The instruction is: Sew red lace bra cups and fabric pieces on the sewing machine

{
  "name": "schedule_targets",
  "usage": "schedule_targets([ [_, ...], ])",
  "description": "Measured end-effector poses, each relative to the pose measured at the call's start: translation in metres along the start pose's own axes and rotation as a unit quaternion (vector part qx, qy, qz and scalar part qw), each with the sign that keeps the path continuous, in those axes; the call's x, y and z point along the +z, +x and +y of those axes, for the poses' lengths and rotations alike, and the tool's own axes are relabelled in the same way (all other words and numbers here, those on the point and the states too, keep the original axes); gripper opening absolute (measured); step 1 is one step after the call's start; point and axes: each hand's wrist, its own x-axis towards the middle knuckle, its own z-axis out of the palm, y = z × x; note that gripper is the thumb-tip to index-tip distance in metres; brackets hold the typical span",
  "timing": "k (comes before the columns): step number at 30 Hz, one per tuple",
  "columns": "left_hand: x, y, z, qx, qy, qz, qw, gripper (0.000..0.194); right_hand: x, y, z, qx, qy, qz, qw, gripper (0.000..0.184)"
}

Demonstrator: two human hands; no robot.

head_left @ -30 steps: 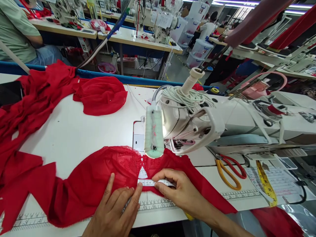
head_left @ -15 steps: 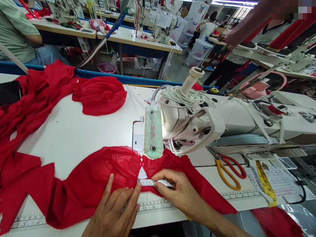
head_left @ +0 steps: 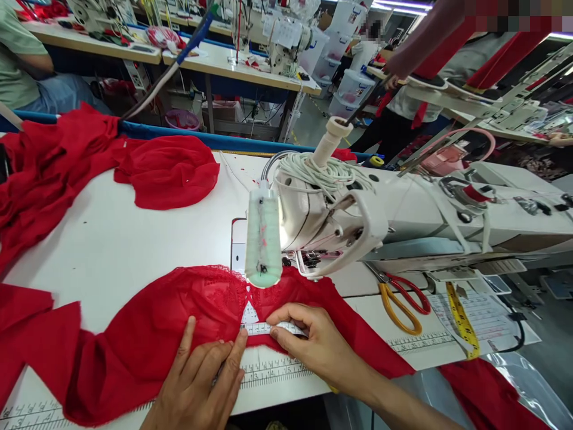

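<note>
A red lace bra (head_left: 179,304) lies spread over the white sewing table (head_left: 179,239), its middle close to the sewing machine (head_left: 308,215). Across its lower centre runs a white tape measure (head_left: 257,328). My left hand (head_left: 201,376) rests flat with fingers spread on the left cup, its index fingertip at the tape's end. My right hand (head_left: 308,334) pinches the tape between thumb and index finger over the right side. Below the fabric, a printed ruler scale (head_left: 273,370) shows along the table edge.
Red-and-yellow handled scissors (head_left: 403,301) lie right of the machine, near a yellow tape measure (head_left: 461,319) and a paper sheet (head_left: 487,322). Heaped red fabric (head_left: 58,161) and another red piece (head_left: 170,173) lie at the left and back. People sit and stand beyond.
The whole view has shifted, so things appear slightly further left. Both hands keep their places on the bra and the tape measure.
</note>
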Motion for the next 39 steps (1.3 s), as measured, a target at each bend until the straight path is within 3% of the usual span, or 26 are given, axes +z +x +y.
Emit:
schedule_targets([
  [12,-0.001,0.001,0.0,0.004,-0.01,0.009,1.0,0.04,0.001,0.003,-0.005,0.004,0.019,-0.005,1.0,0.012],
  [15,-0.003,0.002,0.001,-0.008,-0.015,0.005,1.0,0.039,-0.007,0.001,-0.008,0.023,0.039,-0.029,0.999,0.012],
  [17,-0.004,0.002,0.002,-0.01,-0.021,-0.001,1.0,0.04,-0.022,-0.008,-0.013,0.029,0.03,-0.073,0.996,0.011],
  [19,-0.005,0.001,0.002,-0.008,-0.026,-0.001,1.0,0.039,-0.043,-0.025,-0.02,0.004,-0.016,-0.162,0.987,0.008],
  [21,-0.006,0.001,0.002,-0.011,-0.027,0.01,1.0,0.035,-0.061,-0.045,-0.024,-0.067,-0.089,-0.251,0.961,0.012],
  [22,-0.007,0.001,0.002,-0.012,-0.029,0.016,0.999,0.033,-0.067,-0.054,-0.025,-0.109,-0.123,-0.26,0.951,0.014],
  [23,-0.009,0.001,0.002,-0.013,-0.033,0.021,0.999,0.031,-0.07,-0.061,-0.025,-0.148,-0.15,-0.237,0.948,0.013],
  [25,-0.015,0.005,0.001,-0.013,-0.052,0.025,0.998,0.028,-0.067,-0.065,-0.022,-0.211,-0.168,-0.114,0.956,0.016],
  [27,-0.02,0.011,-0.002,-0.022,-0.075,0.027,0.997,0.027,-0.052,-0.056,-0.019,-0.262,-0.157,0.015,0.952,0.024],
  [29,-0.021,0.019,-0.007,-0.041,-0.097,0.037,0.994,0.03,-0.033,-0.039,-0.015,-0.323,-0.158,0.078,0.93,0.03],
  [32,-0.012,0.027,-0.02,-0.047,-0.119,0.026,0.991,0.036,-0.009,-0.011,-0.01,-0.383,-0.2,0.058,0.9,0.03],
  [34,-0.004,0.027,-0.031,-0.032,-0.097,-0.005,0.995,0.042,-0.002,0.002,-0.004,-0.386,-0.235,0.028,0.891,0.03],
  [39,0.006,0.017,-0.048,-0.051,-0.011,-0.086,0.995,0.064,-0.011,0.011,0.013,-0.319,-0.295,-0.028,0.9,0.073],
])
